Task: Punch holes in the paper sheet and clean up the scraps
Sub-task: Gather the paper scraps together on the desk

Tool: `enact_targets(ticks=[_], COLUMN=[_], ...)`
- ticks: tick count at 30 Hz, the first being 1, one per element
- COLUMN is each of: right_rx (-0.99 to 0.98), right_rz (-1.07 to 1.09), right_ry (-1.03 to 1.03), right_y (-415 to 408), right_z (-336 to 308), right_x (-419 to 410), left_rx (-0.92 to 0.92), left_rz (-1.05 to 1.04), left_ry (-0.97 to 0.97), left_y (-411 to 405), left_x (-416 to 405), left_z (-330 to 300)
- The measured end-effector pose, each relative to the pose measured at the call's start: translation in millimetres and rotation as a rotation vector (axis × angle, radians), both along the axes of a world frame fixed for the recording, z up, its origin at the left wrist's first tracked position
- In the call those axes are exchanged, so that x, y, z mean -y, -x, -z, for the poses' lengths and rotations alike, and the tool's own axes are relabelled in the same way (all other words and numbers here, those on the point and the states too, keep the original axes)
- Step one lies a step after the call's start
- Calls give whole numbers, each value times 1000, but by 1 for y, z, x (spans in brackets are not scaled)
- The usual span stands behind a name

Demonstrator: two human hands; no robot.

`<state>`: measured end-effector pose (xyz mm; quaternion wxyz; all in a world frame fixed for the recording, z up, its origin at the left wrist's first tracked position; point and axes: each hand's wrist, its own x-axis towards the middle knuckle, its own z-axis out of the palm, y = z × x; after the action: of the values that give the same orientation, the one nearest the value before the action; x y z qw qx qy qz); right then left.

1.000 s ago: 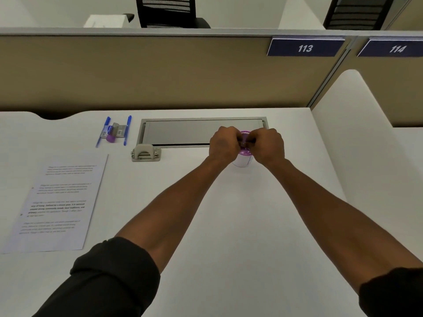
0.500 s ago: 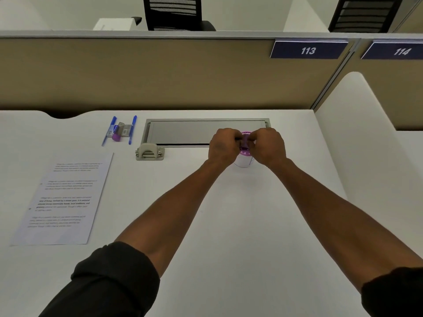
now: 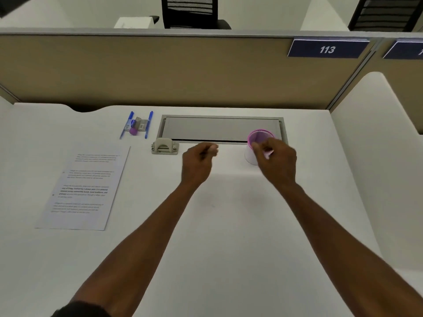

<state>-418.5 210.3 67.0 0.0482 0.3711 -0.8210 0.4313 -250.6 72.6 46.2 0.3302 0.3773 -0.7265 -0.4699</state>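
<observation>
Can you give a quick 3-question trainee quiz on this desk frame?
1. True or false: the paper sheet lies under the hole punch.
2. Which hand is nearest the pink-rimmed cup: A left hand, B right hand?
3. Fill in: two blue ___ lie left of the desk's grey hatch.

Key: 1 false; 2 B; 3 pens.

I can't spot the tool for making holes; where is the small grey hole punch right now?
In the head view, the small grey metal hole punch sits on the white desk, left of centre, at the near left corner of the grey cable hatch, beyond the printed paper sheet.
</observation>
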Motion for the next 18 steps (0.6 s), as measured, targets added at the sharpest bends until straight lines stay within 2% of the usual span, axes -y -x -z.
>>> enact_targets(ticks=[2, 3, 6, 9, 13, 16, 18], right_rx=[76, 101, 102, 18, -51, -93, -87], right_rz=[-123, -189, -358, -417, -386, -558, -580], right_ry=[12, -36, -410, -642, -733, -654, -568], right_y=[-32, -48, -90, -124, -158, -161, -152], right_z=[20, 34, 79, 109, 117, 115, 111], right_x=[-21, -32, -58, -64, -55, -48, -39], left_rx=[76, 175, 605, 842, 895, 882, 842], left_rz=[-52, -53, 2, 82, 137, 215, 281], left_ry=[135, 204, 256, 329, 369, 405, 435], left_y=[-37, -54, -98, -119, -113, -111, -114], left_x=[-1, -1, -5, -18, -43, -61, -66], left_z=[22, 36, 77, 101, 104, 108, 108])
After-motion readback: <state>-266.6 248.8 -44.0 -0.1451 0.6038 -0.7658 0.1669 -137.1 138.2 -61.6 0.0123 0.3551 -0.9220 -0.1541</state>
